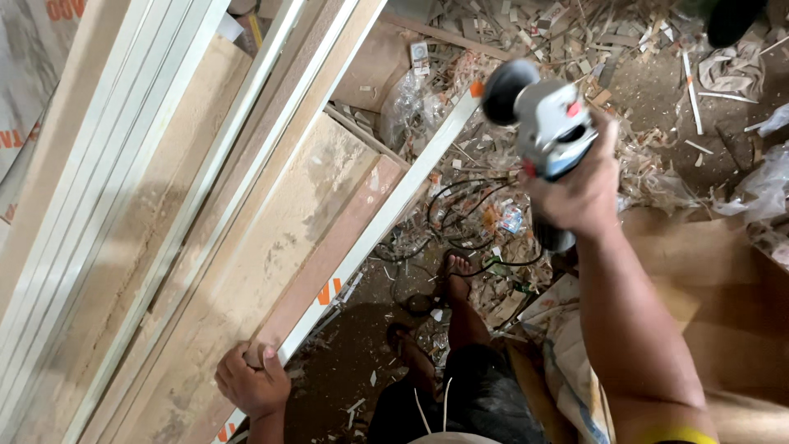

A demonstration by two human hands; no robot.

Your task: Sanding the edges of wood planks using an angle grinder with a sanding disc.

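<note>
My right hand [585,185] grips a grey and black handheld power tool [542,123], held up in the air above the floor, its round black end toward the white edge of a long board. My left hand [251,380] rests on the near end of that board [271,263], fingers curled over its white-edged side. The board is brown and dusty and runs diagonally toward the upper right. My bare feet [456,275] stand on the floor beside it.
Long white-edged boards and strips [123,164] lie stacked at the left. The dirt floor [575,49] is littered with wood scraps, shavings and plastic wrap. A black cable [460,201] loops near my feet. Brown cardboard [723,304] lies at the right.
</note>
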